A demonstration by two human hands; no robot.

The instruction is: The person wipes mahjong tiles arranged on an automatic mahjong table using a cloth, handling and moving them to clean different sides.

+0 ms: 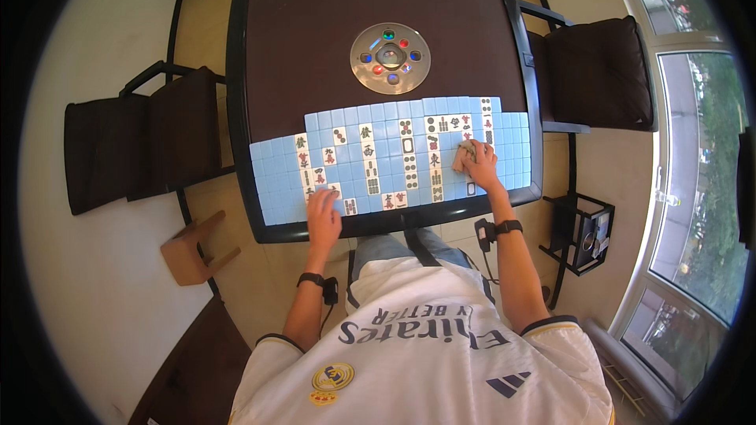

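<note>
Rows of mahjong tiles (390, 156) lie packed side by side along the near half of a mahjong table with a dark brown top (307, 41). Most show light blue backs; some show white faces with printed marks, in uneven columns. My right hand (483, 166) holds a crumpled beige cloth (464, 156) against the tiles on the right side. My left hand (323, 218) rests with fingers apart on tiles near the front edge at the left, and I see nothing held in it. Part of the face-up tiles beneath each hand is hidden.
A round control panel (390, 59) with coloured buttons sits mid-table. A raised black rim (378, 227) borders the table. Dark padded chairs stand at left (177, 130) and right (596, 74). A brown stool (192, 251) is at lower left, a black side stand (582, 233) at lower right.
</note>
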